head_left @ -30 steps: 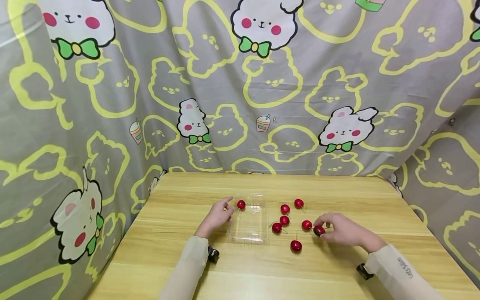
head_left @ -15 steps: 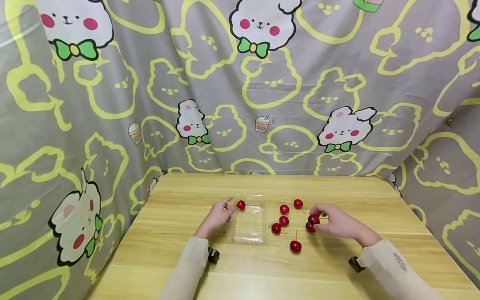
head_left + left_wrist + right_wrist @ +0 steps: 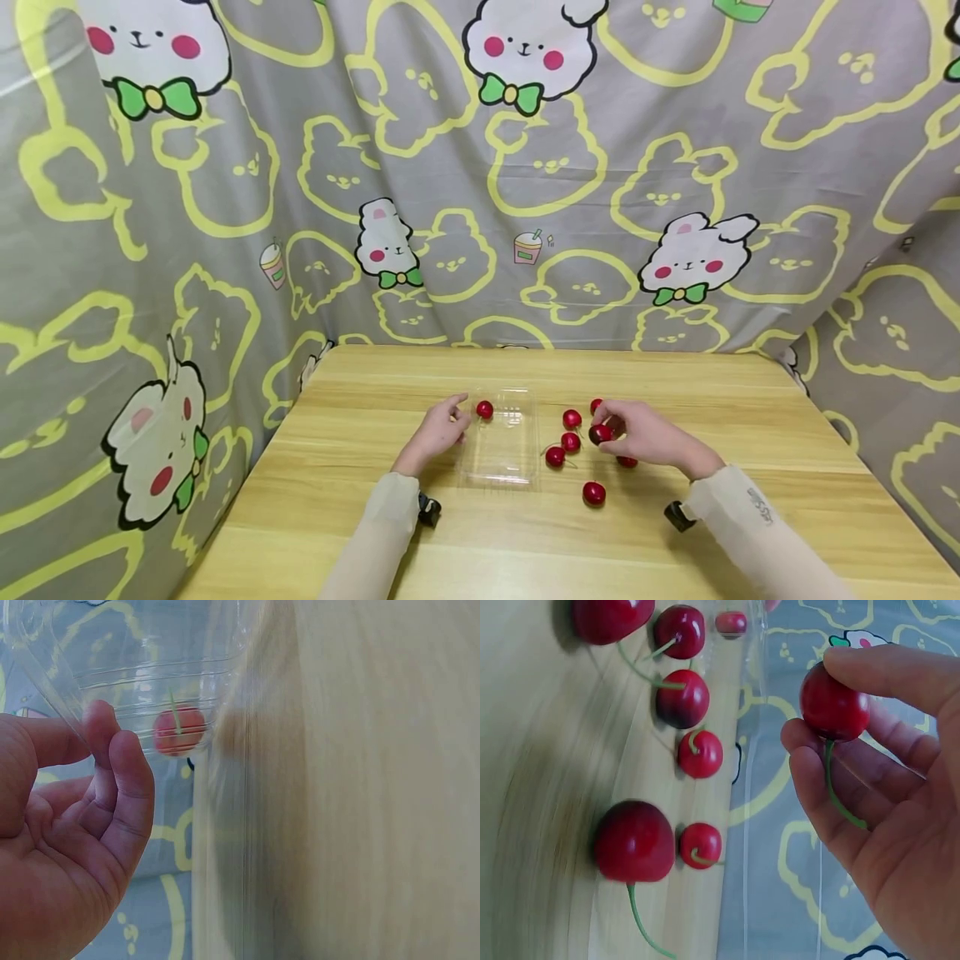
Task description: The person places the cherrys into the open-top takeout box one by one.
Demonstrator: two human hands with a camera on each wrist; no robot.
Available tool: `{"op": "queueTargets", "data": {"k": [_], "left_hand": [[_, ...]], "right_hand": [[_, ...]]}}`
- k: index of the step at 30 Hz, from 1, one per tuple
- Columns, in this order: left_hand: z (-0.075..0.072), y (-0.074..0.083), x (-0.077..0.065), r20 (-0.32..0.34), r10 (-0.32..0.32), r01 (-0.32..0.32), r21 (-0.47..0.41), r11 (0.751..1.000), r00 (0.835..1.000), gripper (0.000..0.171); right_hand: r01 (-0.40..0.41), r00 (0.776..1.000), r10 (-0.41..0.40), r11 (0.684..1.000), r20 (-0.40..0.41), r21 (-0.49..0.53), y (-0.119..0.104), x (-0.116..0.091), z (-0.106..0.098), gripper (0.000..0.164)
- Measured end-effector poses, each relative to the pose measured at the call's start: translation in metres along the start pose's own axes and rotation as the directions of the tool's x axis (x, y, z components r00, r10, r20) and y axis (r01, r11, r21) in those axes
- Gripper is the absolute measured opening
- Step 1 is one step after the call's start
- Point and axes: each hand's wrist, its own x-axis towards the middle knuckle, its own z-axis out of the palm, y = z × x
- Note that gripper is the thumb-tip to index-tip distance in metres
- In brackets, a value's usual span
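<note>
My right hand [image 3: 651, 433] pinches a dark red cherry [image 3: 834, 703] between thumb and fingertips, its green stem hanging toward the palm. It is raised off the table, right of the other cherries. My left hand [image 3: 437, 431] is at the left rim of a clear plastic container [image 3: 498, 480], fingertips bent about the edge. Inside the container, near its far left corner, lies one cherry [image 3: 484, 410]. Between container and right hand lie several loose cherries, among them a near one [image 3: 594, 493] and a left one [image 3: 555, 457]. Another cherry [image 3: 627, 461] is partly hidden under my right hand.
The wooden table [image 3: 375, 375] carries everything. Behind it and at both sides hangs a grey curtain [image 3: 450, 183] printed with yellow outlines and white cartoon animals. A dark band [image 3: 678, 516] sits at the right wrist.
My right hand has lifted the cherry and carried it leftward, past the cherry beside it, toward the container. My left hand and the container have stayed in place.
</note>
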Motion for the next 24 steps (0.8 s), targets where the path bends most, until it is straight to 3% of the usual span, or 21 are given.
{"op": "queueTargets", "data": {"k": [5,14,24], "left_hand": [[0.0,0.001,-0.001,0.002,0.0,0.0,-0.008,1.0,1.0,0.05],[-0.001,0.001,-0.001,0.001,0.011,-0.011,-0.008,1.0,1.0,0.049],[0.0,0.001,0.0,-0.002,-0.002,0.002,0.001,1.0,1.0,0.05]], "right_hand": [[0.056,0.998,-0.057,0.998,0.02,0.032,-0.004,0.009,0.004,0.027],[0.138,0.99,-0.138,0.99,0.001,0.002,-0.007,0.024,0.012,0.028],[0.047,0.999,-0.047,0.999,0.028,0.02,-0.019,0.037,0.02,0.034]]}}
